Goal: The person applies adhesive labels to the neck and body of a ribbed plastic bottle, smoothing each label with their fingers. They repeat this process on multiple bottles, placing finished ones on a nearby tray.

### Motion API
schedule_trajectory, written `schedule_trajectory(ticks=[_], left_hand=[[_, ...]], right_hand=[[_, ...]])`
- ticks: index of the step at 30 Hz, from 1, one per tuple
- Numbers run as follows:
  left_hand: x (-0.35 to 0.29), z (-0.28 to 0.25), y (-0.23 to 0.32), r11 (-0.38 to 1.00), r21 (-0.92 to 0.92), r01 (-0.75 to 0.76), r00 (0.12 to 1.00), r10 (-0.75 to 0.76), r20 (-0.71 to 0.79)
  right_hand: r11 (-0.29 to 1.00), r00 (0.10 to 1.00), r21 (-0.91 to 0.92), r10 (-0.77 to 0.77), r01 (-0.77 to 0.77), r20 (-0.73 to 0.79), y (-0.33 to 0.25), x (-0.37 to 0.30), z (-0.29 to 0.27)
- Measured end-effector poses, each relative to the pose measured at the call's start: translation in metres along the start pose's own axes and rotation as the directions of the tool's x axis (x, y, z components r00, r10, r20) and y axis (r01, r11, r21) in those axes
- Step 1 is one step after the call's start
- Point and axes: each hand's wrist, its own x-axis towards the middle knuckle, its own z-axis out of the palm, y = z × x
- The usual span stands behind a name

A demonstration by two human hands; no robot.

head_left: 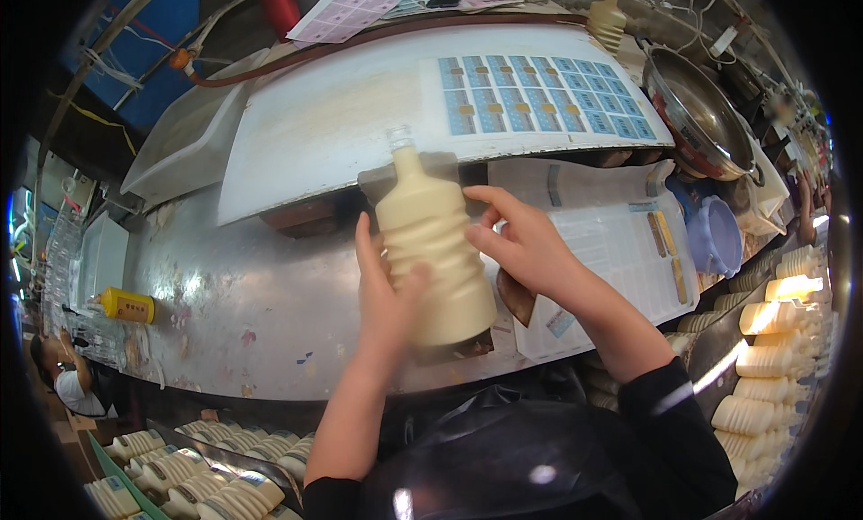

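A cream plastic bottle [430, 250] with wavy ribs and a clear neck lies face up in front of me, its neck pointing away. Along its left side, my left hand [382, 282] grips the body, with the blurred thumb across the front. At the bottle's right shoulder, my right hand [514, 237] has its index finger and thumb apart, their tips at the bottle's edge. Parts of a dark support [376, 186] show beneath the bottle. A brown leaf-shaped piece [515, 297] lies below my right wrist.
Sheets of blue labels [530, 93] lie on a white board [324, 106]. A translucent tray [598, 250] holds label strips at right, beside a purple bucket [715, 237] and a metal pan [701, 111]. A yellow bottle [126, 305] lies left. Rows of cream bottles [764, 390] flank me.
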Motion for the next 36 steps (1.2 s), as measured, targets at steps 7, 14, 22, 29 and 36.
schedule_trajectory(ticks=[7, 14, 22, 29, 36], left_hand=[[0.033, 0.001, -0.005, 0.99, 0.129, 0.062, 0.998, -0.058, -0.03], [0.037, 0.0, -0.015, 0.988, 0.153, 0.024, 0.997, -0.013, -0.071], [0.018, 0.0, -0.017, 0.995, 0.071, 0.072, 0.997, -0.071, -0.02], [0.013, 0.004, -0.002, 0.995, 0.026, 0.093, 0.995, -0.092, -0.035], [-0.001, 0.012, -0.006, 0.999, 0.029, 0.044, 0.999, -0.043, -0.033]], right_hand=[[0.959, 0.977, 0.187, 0.207, -0.213, 0.052, 0.004, 0.033, 0.022], [0.906, 0.984, 0.383, 0.157, -0.179, 0.089, 0.014, 0.034, 0.025], [0.921, 0.968, 0.321, 0.248, -0.22, -0.048, 0.082, -0.008, -0.024], [0.945, 0.881, 0.011, 0.309, -0.327, -0.358, 0.122, -0.09, -0.072], [0.837, 0.788, -0.295, 0.234, -0.461, -0.569, 0.155, -0.138, -0.114]])
